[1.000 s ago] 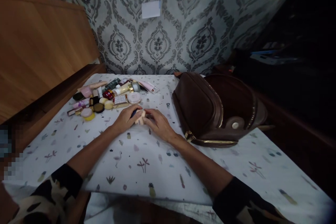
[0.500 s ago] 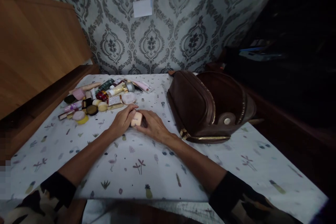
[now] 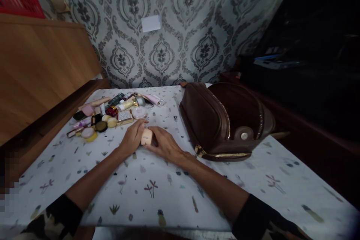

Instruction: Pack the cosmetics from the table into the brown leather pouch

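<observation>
Between my two hands, over the front middle of the table, is a small peach cosmetic container [image 3: 146, 137] with rounded corners and faint lettering on the face toward me. My right hand [image 3: 163, 143] curls its fingers and thumb around the right side. From the left, my left hand [image 3: 132, 137] presses closed fingers against the other side. A dark patch shows under my right fingers, and I cannot make out what it is. Just beyond my left hand lie a round pale compact [image 3: 140, 112] and a glittery silver-and-gold case [image 3: 125, 116].
A brown bag [image 3: 201, 120] stands unzipped to the right, its dark inside showing. Cosmetics, among them a yellow-based jar [image 3: 89, 135] and a pink tube [image 3: 154, 99], are heaped at back left. The printed tablecloth [image 3: 135, 202] meets a patterned wall [image 3: 161, 56]; a wooden cabinet [image 3: 47, 56] stands left.
The camera view has tilted up slightly, so everything sits lower and more of the red basket shows. Both hands still hold the peach container, its lettered face now more plainly visible.
</observation>
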`<action>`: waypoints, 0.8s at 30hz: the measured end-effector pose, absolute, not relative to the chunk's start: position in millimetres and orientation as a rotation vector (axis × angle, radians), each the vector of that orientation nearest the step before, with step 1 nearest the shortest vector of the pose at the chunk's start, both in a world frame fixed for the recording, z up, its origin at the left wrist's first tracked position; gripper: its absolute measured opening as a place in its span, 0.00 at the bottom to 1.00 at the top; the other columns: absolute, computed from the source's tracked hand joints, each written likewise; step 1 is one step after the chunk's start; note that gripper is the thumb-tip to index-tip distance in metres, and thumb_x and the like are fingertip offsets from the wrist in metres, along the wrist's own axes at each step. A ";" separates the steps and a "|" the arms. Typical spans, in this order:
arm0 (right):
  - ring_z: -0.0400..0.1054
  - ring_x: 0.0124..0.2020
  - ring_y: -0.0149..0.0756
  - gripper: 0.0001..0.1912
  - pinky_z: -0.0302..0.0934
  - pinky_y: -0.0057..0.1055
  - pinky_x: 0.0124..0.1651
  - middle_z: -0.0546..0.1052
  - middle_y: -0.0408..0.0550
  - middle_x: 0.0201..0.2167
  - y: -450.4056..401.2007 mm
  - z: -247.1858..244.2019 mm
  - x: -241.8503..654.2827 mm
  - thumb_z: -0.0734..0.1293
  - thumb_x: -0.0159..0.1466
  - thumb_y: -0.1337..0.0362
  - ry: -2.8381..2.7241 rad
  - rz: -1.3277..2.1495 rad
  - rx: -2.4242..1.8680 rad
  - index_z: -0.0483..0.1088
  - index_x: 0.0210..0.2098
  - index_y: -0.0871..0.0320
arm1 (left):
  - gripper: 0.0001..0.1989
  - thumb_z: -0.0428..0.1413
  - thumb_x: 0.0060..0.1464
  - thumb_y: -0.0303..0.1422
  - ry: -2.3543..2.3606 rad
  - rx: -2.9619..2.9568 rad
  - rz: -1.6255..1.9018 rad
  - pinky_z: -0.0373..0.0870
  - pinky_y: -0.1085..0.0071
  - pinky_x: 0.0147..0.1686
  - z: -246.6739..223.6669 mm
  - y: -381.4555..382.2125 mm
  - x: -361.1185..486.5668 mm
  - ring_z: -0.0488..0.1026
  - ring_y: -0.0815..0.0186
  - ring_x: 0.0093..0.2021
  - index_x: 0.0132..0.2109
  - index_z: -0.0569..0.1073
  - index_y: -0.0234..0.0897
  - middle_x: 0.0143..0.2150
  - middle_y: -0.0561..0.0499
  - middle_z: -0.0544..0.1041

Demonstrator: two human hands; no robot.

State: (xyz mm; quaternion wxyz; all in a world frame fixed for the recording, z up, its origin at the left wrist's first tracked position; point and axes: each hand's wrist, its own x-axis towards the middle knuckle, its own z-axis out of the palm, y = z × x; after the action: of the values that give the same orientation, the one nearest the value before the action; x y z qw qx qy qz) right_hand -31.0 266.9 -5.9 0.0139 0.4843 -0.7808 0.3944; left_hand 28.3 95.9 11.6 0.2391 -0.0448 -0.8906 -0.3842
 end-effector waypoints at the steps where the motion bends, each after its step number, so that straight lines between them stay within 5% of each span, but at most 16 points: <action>1: 0.69 0.48 0.45 0.25 0.63 0.42 0.52 0.74 0.55 0.48 266.7 -6.1 -30.4 0.72 0.61 0.61 -2.422 1.204 1.513 0.64 0.55 0.59 | 0.25 0.39 0.69 0.47 -2.436 -0.117 -1.055 0.68 0.65 0.45 12.1 96.7 28.3 0.73 0.61 0.41 0.50 0.73 0.35 0.39 0.47 0.76; 11: 0.68 0.47 0.46 0.24 0.63 0.43 0.51 0.73 0.55 0.47 265.4 -9.1 -30.5 0.73 0.58 0.62 -2.363 1.184 1.484 0.65 0.51 0.58 | 0.28 0.40 0.66 0.54 -2.410 -0.015 -1.292 0.67 0.67 0.38 13.3 98.2 26.9 0.71 0.62 0.36 0.48 0.74 0.36 0.36 0.49 0.75; 19: 0.69 0.37 0.37 0.24 0.64 0.34 0.43 0.75 0.44 0.37 262.1 -9.2 -37.7 0.73 0.55 0.56 -2.357 1.951 1.130 0.66 0.47 0.57 | 0.25 0.49 0.64 0.51 -2.434 -0.179 -1.400 0.67 0.64 0.53 11.4 89.3 26.4 0.71 0.58 0.53 0.59 0.68 0.40 0.54 0.47 0.74; 24: 0.68 0.38 0.37 0.24 0.63 0.34 0.43 0.74 0.44 0.38 263.4 -8.1 -35.4 0.74 0.56 0.56 -2.398 1.835 1.182 0.66 0.47 0.57 | 0.26 0.42 0.67 0.50 -2.450 -0.160 -1.230 0.64 0.62 0.57 9.7 93.7 27.4 0.70 0.57 0.56 0.59 0.68 0.37 0.57 0.43 0.74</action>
State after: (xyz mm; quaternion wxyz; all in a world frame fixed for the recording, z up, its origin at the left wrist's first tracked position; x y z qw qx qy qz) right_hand -35.4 263.4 -8.1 -0.0506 0.3641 -0.7386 0.5651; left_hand 27.4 93.7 9.7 0.1968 -0.0572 -0.8748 -0.4391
